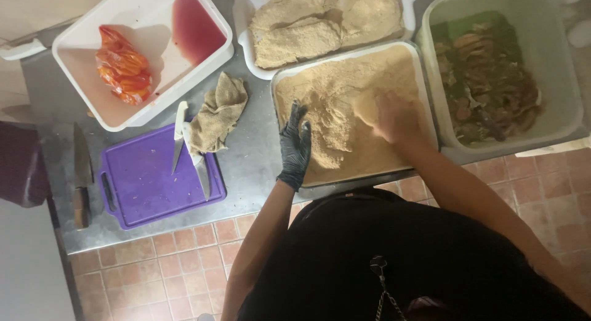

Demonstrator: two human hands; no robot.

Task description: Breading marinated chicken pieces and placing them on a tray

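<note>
hands: left gloved, right bare | cutlet (axis unclear) in crumbs

At frame centre, the gloved left hand rests flat on the breadcrumbs in a white tray; the bare right hand presses a crumb-coated piece beside it.

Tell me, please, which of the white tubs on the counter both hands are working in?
The breadcrumb tub at front centre: the gloved left hand and bare right hand press into its crumbs; the other tubs go untouched.
</note>
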